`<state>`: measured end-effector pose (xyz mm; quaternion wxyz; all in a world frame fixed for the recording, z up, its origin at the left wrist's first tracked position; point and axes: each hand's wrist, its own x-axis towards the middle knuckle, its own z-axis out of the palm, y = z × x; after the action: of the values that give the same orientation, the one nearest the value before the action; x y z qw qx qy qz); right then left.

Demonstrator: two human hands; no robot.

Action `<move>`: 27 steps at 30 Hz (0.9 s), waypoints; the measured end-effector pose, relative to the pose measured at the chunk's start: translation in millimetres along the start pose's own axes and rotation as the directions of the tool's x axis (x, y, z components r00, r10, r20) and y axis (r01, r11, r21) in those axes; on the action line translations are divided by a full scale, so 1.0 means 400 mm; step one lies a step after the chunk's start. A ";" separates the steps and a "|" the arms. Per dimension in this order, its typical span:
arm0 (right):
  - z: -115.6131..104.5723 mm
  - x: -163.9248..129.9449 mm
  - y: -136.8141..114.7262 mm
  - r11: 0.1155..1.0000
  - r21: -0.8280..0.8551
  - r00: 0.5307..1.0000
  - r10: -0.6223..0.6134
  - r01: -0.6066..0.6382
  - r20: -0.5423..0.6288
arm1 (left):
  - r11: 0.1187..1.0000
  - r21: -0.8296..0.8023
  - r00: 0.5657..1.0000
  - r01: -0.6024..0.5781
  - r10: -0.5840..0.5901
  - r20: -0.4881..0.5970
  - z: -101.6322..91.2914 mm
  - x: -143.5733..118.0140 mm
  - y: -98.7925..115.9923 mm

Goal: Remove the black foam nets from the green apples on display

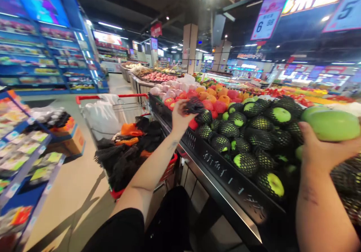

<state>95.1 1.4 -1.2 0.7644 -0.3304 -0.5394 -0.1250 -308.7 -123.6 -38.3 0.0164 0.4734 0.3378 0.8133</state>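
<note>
A smooth, oval green mango (332,123) rests in my right hand (327,148), at the right over the display. My left hand (182,116) is closed on a crumpled black foam net (195,106), above the display's front edge. Below and between my hands lie many green fruits in black foam nets (238,135), heaped in a black bin (214,165). To the left of my left arm stands a shopping cart (113,96) with a red handle, piled with black and orange foam nets (132,150).
White plastic bags (101,115) hang in the cart's back. Behind the green fruits are orange and red netted fruits (217,98) and pinkish wrapped ones (172,88). A packaged-goods rack (25,162) and a cardboard box (69,139) stand left. Price signs (266,23) hang overhead.
</note>
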 end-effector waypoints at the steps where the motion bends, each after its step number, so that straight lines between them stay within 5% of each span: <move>1: -0.001 0.001 -0.009 0.999 0.018 0.999 -0.040 0.039 0.018 | 0.995 -0.104 0.998 0.011 -0.004 0.068 0.095 -0.003 0.017; 6: -0.008 -0.021 -0.081 1.000 -0.005 0.980 -0.014 0.016 0.198 | 0.872 -0.418 0.921 0.253 -0.086 0.380 0.519 -0.060 0.081; 10: -0.010 -0.041 -0.092 0.978 -0.186 0.881 0.007 0.093 0.473 | 0.751 -0.418 0.774 0.511 -0.190 0.605 0.707 -0.114 0.071; 15: -0.011 -0.044 -0.077 0.938 -0.326 0.844 0.078 0.118 0.530 | 0.539 -0.383 0.601 0.750 -0.315 0.734 0.740 -0.164 0.007; 17: -0.011 -0.045 -0.078 0.944 -0.301 0.839 0.053 0.135 0.541 | 0.481 -0.386 0.573 0.787 -0.338 0.746 0.732 -0.174 -0.010; 23: -0.014 -0.058 -0.090 0.912 -0.375 0.754 0.127 0.167 0.645 | 0.507 -0.392 0.623 0.768 -0.448 0.642 0.724 -0.201 -0.019; 27: -0.020 -0.050 -0.086 0.970 -0.170 0.754 -0.022 0.176 0.656 | 0.530 -0.388 0.644 0.754 -0.482 0.594 0.715 -0.210 -0.030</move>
<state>74.5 -32.9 -8.3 0.4804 -0.4070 -0.7701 -0.1024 -42.5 9.2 -16.6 0.5336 0.4463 0.1951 0.6914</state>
